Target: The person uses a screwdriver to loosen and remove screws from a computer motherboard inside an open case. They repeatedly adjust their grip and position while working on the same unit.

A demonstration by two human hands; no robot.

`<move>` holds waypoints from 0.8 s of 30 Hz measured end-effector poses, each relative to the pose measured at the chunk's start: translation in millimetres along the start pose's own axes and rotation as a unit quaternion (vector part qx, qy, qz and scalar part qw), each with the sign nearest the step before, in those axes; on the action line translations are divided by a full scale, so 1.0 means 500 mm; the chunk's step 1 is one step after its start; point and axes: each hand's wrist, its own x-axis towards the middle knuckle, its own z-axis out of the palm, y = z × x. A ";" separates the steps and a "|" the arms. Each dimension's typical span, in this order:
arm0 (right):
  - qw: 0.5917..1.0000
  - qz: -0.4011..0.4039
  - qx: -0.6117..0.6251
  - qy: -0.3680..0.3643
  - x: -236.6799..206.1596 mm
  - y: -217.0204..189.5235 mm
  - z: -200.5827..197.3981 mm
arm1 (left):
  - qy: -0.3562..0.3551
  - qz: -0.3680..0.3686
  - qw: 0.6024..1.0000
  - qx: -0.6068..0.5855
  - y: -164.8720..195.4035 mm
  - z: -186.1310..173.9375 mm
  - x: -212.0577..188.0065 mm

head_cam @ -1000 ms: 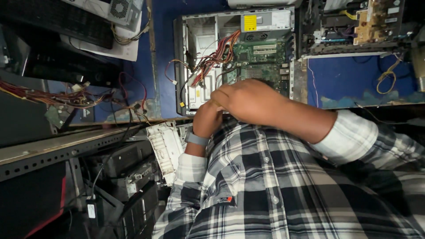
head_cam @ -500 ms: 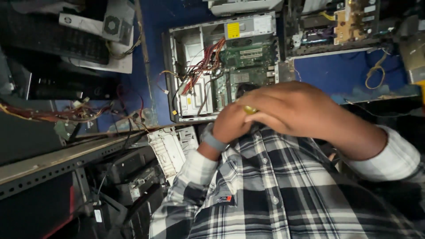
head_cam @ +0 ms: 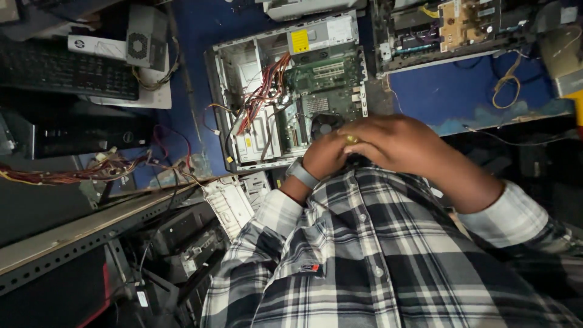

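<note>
My two hands are together in front of my chest, over my checked shirt (head_cam: 376, 267). My left hand (head_cam: 323, 159), with a grey watch (head_cam: 301, 174) on its wrist, is curled under my right hand (head_cam: 398, 143), whose fingers lie across it. A small yellow bit (head_cam: 351, 139) shows where the fingers meet; I cannot tell what it is. Just beyond the hands, an open desktop computer case (head_cam: 226, 97) lies on a blue surface (head_cam: 425, 91), with a green circuit board (head_cam: 328, 76), red and orange wires (head_cam: 264, 94) and a dark fan (head_cam: 326, 126) inside.
A second opened machine (head_cam: 461, 27) lies at the far right, with a loop of cable (head_cam: 507, 82) beside it. A black keyboard (head_cam: 67, 70) and a small grey box (head_cam: 144, 42) sit at the left. A metal rack rail (head_cam: 91, 225), loose wires (head_cam: 73, 173) and stacked hardware (head_cam: 188, 243) fill the lower left.
My joined hands have stayed pressed together while the view shifted, so the open computer case shows more fully above them. The small yellow bit between the fingers came into sight.
</note>
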 end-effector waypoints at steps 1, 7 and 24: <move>1.000 -0.001 0.003 -0.003 -0.001 0.004 0.001 | 0.000 0.001 1.000 -0.003 -0.004 0.002 0.001; 0.999 0.032 0.007 -0.013 -0.007 0.018 -0.002 | -0.002 0.006 1.000 -0.018 -0.013 0.010 0.006; 0.997 0.008 -0.071 -0.001 -0.045 0.020 0.016 | 0.037 0.054 0.997 -0.032 0.006 0.018 0.012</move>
